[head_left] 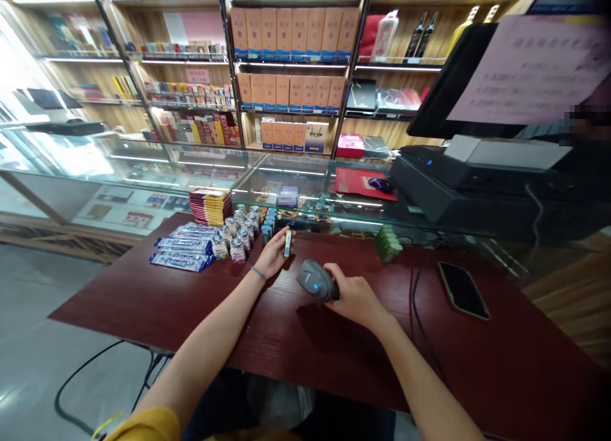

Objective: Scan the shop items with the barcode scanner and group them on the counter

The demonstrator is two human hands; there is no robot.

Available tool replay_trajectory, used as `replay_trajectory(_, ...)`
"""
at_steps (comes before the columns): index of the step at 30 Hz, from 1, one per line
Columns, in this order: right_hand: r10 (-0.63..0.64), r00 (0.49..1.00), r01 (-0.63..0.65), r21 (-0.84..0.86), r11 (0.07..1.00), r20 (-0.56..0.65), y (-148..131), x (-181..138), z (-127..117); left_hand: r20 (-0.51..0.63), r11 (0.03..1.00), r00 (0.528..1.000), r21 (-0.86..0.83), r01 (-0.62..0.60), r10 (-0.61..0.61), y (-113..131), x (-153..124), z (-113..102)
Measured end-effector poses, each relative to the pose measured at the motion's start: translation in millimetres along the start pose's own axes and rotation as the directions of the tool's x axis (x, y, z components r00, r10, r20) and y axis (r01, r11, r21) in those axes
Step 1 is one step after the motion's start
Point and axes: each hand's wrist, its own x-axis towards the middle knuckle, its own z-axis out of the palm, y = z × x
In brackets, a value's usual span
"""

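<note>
Wood-backed shop shelves [377, 76] with light strips run along the back, then a glass display case [181, 153], then this dark reddish-brown wooden tabletop [281, 339]. Left grip [271, 258] has a small, slim green-and-white pack [287, 244] held just above the tabletop. Right grip [357, 298] is wrapped round a dark grey handheld scanner [316, 280] with a blue light, its head near that pack. Just left of the left grip: small clear silver-lidded jars [237, 249], then shiny blue-and-white packets [184, 261]. Way over right, a black-screened phone [464, 290] lies flat, past a black cable [416, 307].
</note>
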Motion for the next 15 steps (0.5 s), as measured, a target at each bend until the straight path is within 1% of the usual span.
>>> replay_trajectory(4, 0.0, 1.0, 0.0, -0.053, 0.999, 0.005, 0.5, -0.9, -1.0, -0.006, 0.997, 1.0, 0.075, -0.022, 0.022, -0.5, 1.8, -2.4)
replay_trajectory(8, -0.001, 1.0, 0.003, -0.084, 0.996, 0.027, 2.6, -1.6, -2.2, 0.01, 0.997, 1.0, 0.073, -0.027, 0.027, -1.4, 3.8, -3.7)
replay_trajectory(12, 0.007, 1.0, -0.007, -0.065, 0.998, -0.01, 4.8, -1.4, -1.5, -0.008, 0.996, 0.999, 0.078, -0.038, 0.039, -0.7, 1.4, -1.2)
replay_trajectory(15, 0.03, 0.998, -0.032, -0.028, 0.999, -0.047, 9.4, -1.4, -0.5, -0.023, 0.989, 0.996, 0.121, -0.084, 0.087, -0.7, -2.7, 2.4)
